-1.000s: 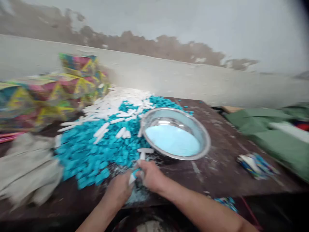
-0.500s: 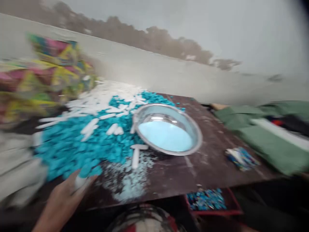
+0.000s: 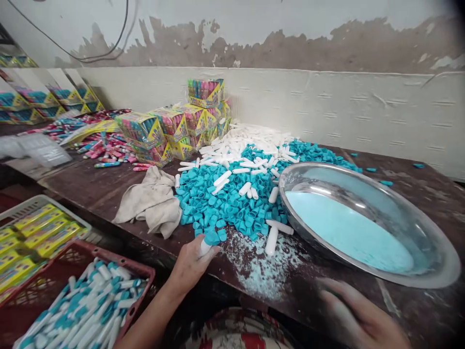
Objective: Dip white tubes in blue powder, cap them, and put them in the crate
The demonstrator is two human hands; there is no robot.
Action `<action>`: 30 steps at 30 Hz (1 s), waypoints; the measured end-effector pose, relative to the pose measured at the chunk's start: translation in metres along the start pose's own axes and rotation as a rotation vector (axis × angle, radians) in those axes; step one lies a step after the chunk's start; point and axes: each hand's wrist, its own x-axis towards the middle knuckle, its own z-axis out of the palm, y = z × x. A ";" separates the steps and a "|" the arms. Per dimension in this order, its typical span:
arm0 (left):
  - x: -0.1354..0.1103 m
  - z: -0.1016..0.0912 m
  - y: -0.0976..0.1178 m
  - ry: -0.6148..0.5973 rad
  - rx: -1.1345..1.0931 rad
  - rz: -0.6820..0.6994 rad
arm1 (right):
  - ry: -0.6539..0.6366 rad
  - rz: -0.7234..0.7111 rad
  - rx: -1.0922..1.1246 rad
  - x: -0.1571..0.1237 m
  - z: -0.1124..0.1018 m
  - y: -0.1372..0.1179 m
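Observation:
My left hand [image 3: 194, 264] is closed on a white plastic tube [image 3: 205, 248] with a blue cap [image 3: 211, 237] on its upper end, at the table's front edge. Just beyond lies a heap of loose blue caps [image 3: 232, 203], with white tubes [image 3: 254, 135] piled behind and a few on top. My right hand [image 3: 356, 310] is low at the right, below the steel basin [image 3: 436, 257]. It is smeared by motion, with a dark blur beside its fingers, so what it holds is unclear. Pale blue powder [image 3: 348, 228] lies in the basin, and some is spilled on the table [image 3: 265, 271].
A crumpled cloth [image 3: 148, 203] lies left of the caps. Packed display boxes [image 3: 174, 126] stand behind it near the wall. Below the table edge, a red crate [image 3: 141, 271] holds many capped tubes, beside a pale crate [image 3: 47, 203] of yellow boxes.
The view has swung left, bringing the crates and more boxes into sight. My right hand has come into view. My left hand still holds the capped tube.

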 end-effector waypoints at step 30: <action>-0.015 -0.011 -0.033 0.086 0.011 -0.035 | -0.387 -0.376 -0.423 0.115 0.146 -0.069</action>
